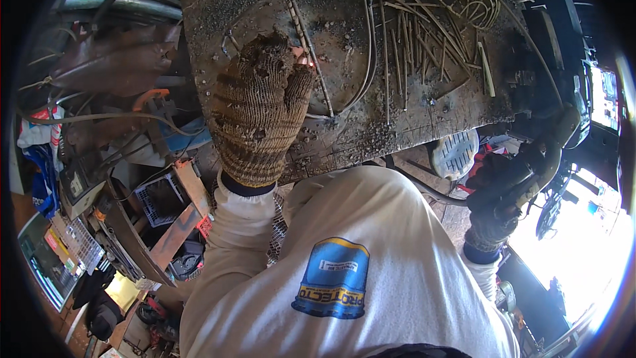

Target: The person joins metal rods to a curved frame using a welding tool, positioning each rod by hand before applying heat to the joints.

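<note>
Pale cloth comes first: the wearer's shirt [411,252] bulges below the surface [457,111]. On that surface lies a wire frame [298,16], with the left hand [262,116] over one side of it. That hand's fingers look partly curled; from here I can't tell whether they grip the wire. The right hand [490,225], well off to the side, seems closed around a dark handled tool [548,162].

What worries me is the glowing spot [302,61] right beside the left glove, which has holes and could scorch or let heat through. If that hand slipped, the joint might set crooked.

As for the frame, it's a thin, greyish, rounded hoop, crossed by a straight, rough brown rod [319,76], among dark grit [324,28].
</note>
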Available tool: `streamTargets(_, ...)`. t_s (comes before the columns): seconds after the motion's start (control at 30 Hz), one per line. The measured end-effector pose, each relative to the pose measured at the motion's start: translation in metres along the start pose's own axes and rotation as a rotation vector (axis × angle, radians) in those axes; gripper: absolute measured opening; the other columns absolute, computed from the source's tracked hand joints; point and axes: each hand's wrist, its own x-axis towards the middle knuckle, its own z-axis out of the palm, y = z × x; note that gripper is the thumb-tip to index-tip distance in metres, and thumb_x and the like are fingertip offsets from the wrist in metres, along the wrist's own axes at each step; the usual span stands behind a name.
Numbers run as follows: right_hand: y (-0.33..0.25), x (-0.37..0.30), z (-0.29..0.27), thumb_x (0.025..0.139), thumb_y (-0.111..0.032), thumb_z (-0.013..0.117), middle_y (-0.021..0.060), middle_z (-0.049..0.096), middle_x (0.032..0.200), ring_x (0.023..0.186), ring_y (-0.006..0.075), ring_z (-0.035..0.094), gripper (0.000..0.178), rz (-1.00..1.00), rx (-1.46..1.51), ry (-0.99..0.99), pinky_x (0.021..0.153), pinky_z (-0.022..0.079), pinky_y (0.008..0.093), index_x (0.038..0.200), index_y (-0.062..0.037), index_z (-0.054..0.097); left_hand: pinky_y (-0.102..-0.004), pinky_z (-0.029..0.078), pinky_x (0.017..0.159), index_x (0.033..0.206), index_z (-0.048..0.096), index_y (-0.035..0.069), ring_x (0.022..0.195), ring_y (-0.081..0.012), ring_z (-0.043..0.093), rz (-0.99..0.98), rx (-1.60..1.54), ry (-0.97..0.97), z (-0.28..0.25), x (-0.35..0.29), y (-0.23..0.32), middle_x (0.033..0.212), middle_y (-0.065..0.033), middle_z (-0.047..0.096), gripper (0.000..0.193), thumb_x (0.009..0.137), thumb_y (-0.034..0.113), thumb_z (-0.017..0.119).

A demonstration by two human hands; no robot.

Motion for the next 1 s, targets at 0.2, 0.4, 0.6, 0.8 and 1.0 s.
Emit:
streamTargets(0.2, -0.002, -0.001, -0.007, 0.067, -0.073, 0.077, 0.0177, 0.058, 0.127, 0.097, 0.0266, 0.065, 0.111, -0.021, -0.002, -0.028, 0.072, 0.058, 0.0393, 0.143, -0.0017, 0.039, -0.0401, 0.055, 0.083, 0.101, 0.073, 0.014, 0.092, -0.0300, 0.068, 0.022, -0.105, 0.085, -0.011, 0.002, -0.005, 0.102, -0.0097, 0.071, 0.019, 0.083, 0.016, 0.077)
streamTargets(0.4, 0.003, 0.001, -0.004, 0.078, -0.063, 0.075, 0.0233, 0.056, 0.130, 0.101, 0.0310, 0.066, 0.102, -0.152, 0.096, -0.069, 0.076, 0.060, 0.0397, 0.148, -0.0025, 0.032, -0.0363, 0.056, 0.080, 0.108, 0.070, 0.009, 0.094, -0.0237, 0.068, -0.114, -0.504, 0.033, -0.020, -0.029, 0.019, 0.112, -0.0097, 0.068, 0.025, 0.084, 0.009, 0.077)
streamTargets(0.6, 0.012, -0.001, -0.021, 0.080, -0.061, 0.075, 0.0206, 0.059, 0.129, 0.104, 0.0285, 0.066, 0.094, -0.116, 0.197, -0.055, 0.078, 0.058, 0.0374, 0.144, -0.0005, 0.039, -0.0396, 0.055, 0.071, 0.122, 0.062, 0.004, 0.088, -0.0257, 0.066, 0.370, 0.165, -0.093, -0.012, -0.045, 0.083, 0.103, -0.0163, 0.067, 0.030, 0.098, 0.021, 0.055)
streamTargets(0.8, 0.014, -0.006, -0.041, 0.078, -0.063, 0.075, 0.0218, 0.055, 0.135, 0.110, 0.0296, 0.062, 0.105, -0.096, 0.170, -0.054, 0.093, 0.052, 0.0420, 0.150, -0.0010, 0.031, -0.0394, 0.052, 0.051, 0.106, 0.062, 0.000, 0.060, -0.0280, 0.063, 0.791, 1.228, 0.080, 0.031, -0.045, 0.118, 0.074, -0.0211, 0.065, 0.036, 0.104, 0.024, 0.035)
streamTargets(1.0, 0.027, -0.004, -0.061, 0.078, -0.065, 0.074, 0.0210, 0.057, 0.134, 0.106, 0.0258, 0.064, 0.104, -0.072, 0.188, -0.082, 0.085, 0.055, 0.0392, 0.148, 0.0012, 0.034, -0.0374, 0.047, 0.039, 0.086, 0.060, 0.002, 0.049, -0.0254, 0.060, 0.712, 1.134, 0.148, 0.062, -0.039, 0.141, 0.063, -0.0198, 0.062, 0.034, 0.102, 0.017, 0.034)
